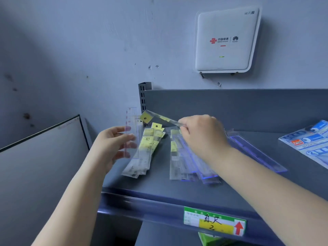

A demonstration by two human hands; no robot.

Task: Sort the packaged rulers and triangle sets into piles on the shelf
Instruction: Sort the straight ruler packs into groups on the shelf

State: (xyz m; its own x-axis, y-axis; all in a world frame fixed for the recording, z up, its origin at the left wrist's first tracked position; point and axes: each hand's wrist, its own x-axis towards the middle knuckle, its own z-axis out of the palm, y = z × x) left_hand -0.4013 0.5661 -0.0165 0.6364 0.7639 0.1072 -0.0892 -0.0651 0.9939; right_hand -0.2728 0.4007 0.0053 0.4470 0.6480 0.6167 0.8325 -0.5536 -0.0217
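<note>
Two hands worked: our left hand loosely gripped a clear ruler upright; at three o'clock, our right hand pinched a yellow-tagged ruler.

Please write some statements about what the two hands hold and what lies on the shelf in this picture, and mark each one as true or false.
1. The right hand lifts a packaged ruler with a yellow tag above the shelf. True.
2. The left hand is empty. False: it holds a clear ruler upright.
3. A pile of yellow-labelled packs lies on the shelf between the hands. True.
4. The blue-edged packs lie to the left of the yellow-labelled pile. False: they lie to its right.
5. The white router stands on the shelf. False: it is mounted on the wall above.
</note>
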